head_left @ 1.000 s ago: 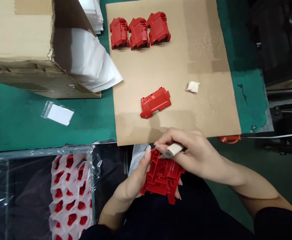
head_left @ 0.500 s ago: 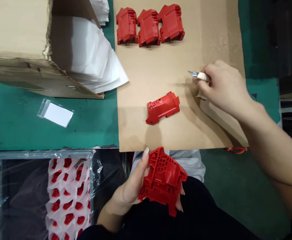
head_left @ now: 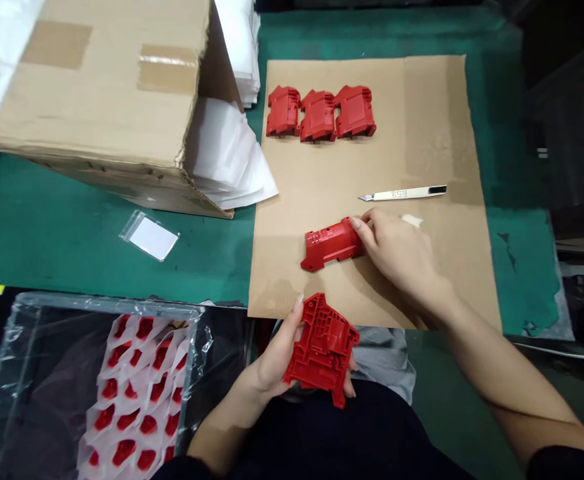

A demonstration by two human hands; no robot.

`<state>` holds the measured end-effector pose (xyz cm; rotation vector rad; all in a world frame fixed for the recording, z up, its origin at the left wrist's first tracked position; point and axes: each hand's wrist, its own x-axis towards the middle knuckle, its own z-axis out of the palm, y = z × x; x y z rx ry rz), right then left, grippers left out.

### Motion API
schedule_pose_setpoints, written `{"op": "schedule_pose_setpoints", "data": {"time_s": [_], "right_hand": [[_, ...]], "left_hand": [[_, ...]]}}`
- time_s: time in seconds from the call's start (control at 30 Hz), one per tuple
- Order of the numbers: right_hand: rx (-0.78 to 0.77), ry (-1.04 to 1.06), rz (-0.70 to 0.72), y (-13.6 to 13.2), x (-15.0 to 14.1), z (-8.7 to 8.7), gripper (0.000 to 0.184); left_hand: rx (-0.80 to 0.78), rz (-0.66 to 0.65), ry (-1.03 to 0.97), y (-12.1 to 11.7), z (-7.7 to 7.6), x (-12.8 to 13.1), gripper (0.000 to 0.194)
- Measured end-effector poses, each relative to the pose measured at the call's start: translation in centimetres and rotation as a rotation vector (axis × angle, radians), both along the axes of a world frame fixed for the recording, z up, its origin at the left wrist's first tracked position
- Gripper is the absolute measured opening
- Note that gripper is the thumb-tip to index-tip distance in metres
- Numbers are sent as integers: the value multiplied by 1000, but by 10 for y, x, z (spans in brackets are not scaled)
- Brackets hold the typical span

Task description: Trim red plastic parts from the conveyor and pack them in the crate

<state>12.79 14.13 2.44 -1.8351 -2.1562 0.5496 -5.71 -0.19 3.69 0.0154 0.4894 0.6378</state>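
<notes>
My left hand holds a red plastic housing part, its ribbed inner side facing up, just in front of the table edge. Over the cardboard sheet, my right hand grips the right end of a smaller red plastic part, thumb on top and other fingers hidden. That piece lies on the sheet. Just beyond it rests a craft knife with a pale handle, blade pointing left. Three red housings stand side by side at the sheet's far left.
A cardboard box lies on the green table at left, white sheets spilling from its open side. Nearer me is a small clear bag with a white card. At lower left, a plastic-lined crate contains several wrapped red parts.
My right hand has put the craft knife down on the cardboard and moved left onto the smaller red part. My left hand still holds the housing. The view has shifted.
</notes>
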Motion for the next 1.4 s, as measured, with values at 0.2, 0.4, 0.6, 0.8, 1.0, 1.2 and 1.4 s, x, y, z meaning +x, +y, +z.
{"op": "schedule_pose_setpoints", "data": {"time_s": [0.2, 0.4, 0.6, 0.8, 1.0, 1.2, 1.4], "right_hand": [[-133, 781, -192, -39, 8, 8, 56], [-174, 1153, -638, -135, 2, 13, 59], [-229, 1013, -374, -180, -5, 15, 59], [-229, 924, -286, -180, -1, 36, 57], [-184, 843, -198, -181, -6, 44, 54], [64, 659, -69, -183, 2, 41, 44], [537, 266, 162, -183, -5, 32, 39]], "left_hand": [[-5, 65, 180, -6, 1, 12, 75], [-24, 222, 392, -7, 3, 39, 67], [42, 421, 479, -2, 14, 62, 71], [68, 486, 494, -6, 24, 60, 70], [74, 475, 446, -17, 23, 56, 74], [13, 551, 484, -16, 21, 50, 62], [-28, 545, 445, -17, 23, 46, 56]]}}
